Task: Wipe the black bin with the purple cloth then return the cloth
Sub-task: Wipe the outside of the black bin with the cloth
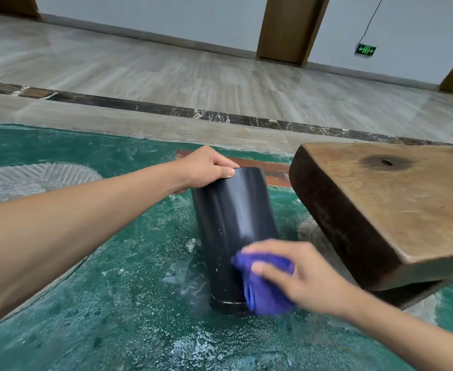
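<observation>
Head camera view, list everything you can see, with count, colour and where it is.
black bin: one, black, standing on the green floor, centre
purple cloth: one, purple, against the bin's lower right side
wooden slab: one, brown, right of the bin
green floor: one, worn green, foreground
tiled floor: grey, beyond a dark marble strip
exit sign: one, green, low on the far wall
left hand: grips the bin's top rim
right hand: presses the cloth to the bin

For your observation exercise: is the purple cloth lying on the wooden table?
No, the right hand holds the purple cloth against the lower side of the black bin, beside the wooden table.
</observation>
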